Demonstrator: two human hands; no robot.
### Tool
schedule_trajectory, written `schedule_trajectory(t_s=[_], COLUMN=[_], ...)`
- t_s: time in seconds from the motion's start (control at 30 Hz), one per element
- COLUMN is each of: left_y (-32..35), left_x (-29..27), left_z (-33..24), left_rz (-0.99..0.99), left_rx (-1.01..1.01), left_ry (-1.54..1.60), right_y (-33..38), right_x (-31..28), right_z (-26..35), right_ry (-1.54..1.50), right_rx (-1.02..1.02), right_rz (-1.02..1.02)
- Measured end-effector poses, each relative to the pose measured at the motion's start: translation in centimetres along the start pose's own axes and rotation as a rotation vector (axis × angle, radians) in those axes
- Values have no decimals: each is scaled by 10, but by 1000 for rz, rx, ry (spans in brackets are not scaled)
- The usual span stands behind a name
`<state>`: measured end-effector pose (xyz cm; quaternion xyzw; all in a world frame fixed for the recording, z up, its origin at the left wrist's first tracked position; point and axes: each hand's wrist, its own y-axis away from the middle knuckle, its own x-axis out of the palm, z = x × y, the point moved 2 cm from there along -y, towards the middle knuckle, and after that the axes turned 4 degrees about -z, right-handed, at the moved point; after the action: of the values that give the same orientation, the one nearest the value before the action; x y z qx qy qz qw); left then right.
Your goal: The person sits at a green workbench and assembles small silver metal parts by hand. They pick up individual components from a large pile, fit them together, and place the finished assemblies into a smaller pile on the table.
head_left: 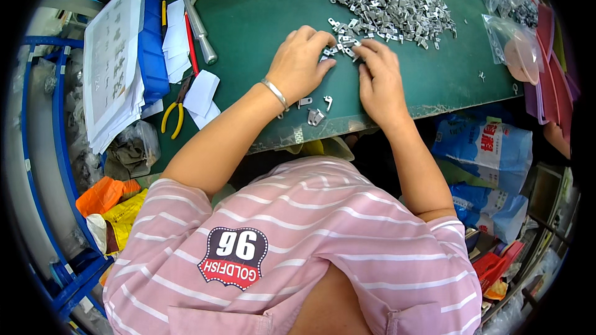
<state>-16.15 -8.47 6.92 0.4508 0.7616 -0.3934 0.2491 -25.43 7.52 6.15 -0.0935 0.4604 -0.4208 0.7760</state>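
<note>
A large heap of small silver metal brackets (397, 3) lies on the green tabletop. At its near edge, a few loose brackets (345, 33) sit between my two hands. My left hand (299, 62), with a silver bangle at the wrist, rests palm down; its thumb and index finger are apart, beside these brackets. My right hand (382, 77) reaches in from the other side, fingertips touching the brackets and thumb away from the index finger. Closer to me lies a small group of brackets (315, 116) near the table edge. The undersides of both hands are hidden.
To the left are a blue bin (152, 49) with papers against it, yellow-handled pliers (174, 118), a red pen-like stick (191, 43), a metal rod-like tool (200, 28) and white paper slips (202, 96). Clear plastic bags (512, 46) lie at the right. Blue printed bags (484, 149) are below the table.
</note>
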Motion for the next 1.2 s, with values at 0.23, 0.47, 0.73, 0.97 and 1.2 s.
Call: schedule_trajectory(t_s=[0.23, 0.47, 0.73, 0.97, 1.2], left_y=[15, 28, 31, 21, -9], left_x=[-10, -24, -38, -37, -2], left_z=[-5, 2, 8, 5, -6], left_rz=[2, -35, -1, 16, -97], left_rx=[-194, 75, 37, -7, 208], left_ry=[260, 145, 61, 122, 55], right_y=[5, -4, -10, 3, 36], right_x=[-17, 9, 15, -24, -6], right_z=[5, 19, 16, 18, 33], right_ry=[-110, 29, 51, -182, -212], right_rx=[28, -102, 5, 41, -150], right_rz=[11, 48, 93, -18, 101])
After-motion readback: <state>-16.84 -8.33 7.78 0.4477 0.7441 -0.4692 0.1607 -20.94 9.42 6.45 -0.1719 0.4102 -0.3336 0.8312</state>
